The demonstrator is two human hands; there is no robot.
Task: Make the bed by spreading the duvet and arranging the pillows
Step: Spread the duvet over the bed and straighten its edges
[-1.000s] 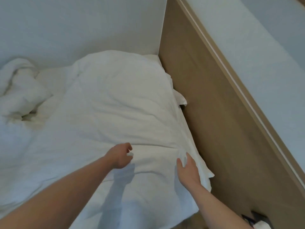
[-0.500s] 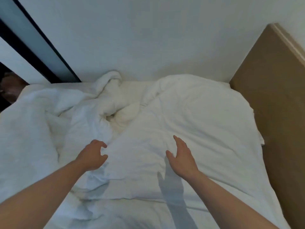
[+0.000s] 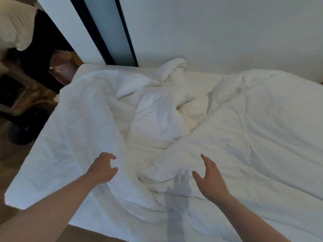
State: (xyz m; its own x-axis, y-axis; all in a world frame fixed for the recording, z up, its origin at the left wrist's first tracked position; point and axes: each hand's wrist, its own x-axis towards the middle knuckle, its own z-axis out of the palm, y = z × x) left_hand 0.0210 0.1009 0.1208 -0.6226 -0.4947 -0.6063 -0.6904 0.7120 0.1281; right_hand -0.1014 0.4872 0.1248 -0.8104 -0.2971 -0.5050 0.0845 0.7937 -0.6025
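Writing: I can read none; the bedding is plain white, with no label or mark that I can make out.
Left hand: my left hand (image 3: 103, 169) reaches forward over the near left part of the duvet (image 3: 253, 130), palm down, fingers bent into a loose claw, thumb apart from them. It holds nothing; whether the fingertips touch the cloth I cannot tell.
Right hand: my right hand (image 3: 210, 179) is out in front of me above the duvet, fingers nearly straight and a little spread, thumb out to the left. It holds nothing, and its shadow falls on the cloth just to its left.
Arms: both forearms are bare and come in from the bottom edge, the left from the lower left corner, the right from the lower right.
Duvet: it lies on the bed (image 3: 108, 68), smooth on the right, folded over on the left, and bunched in a crumpled heap in the middle near the far wall (image 3: 227, 32).
Pillow: a white pillow (image 3: 14, 25) sits off the bed at the upper left, well apart from my hands.
Floor: wooden floor (image 3: 10, 154) shows left of the bed.
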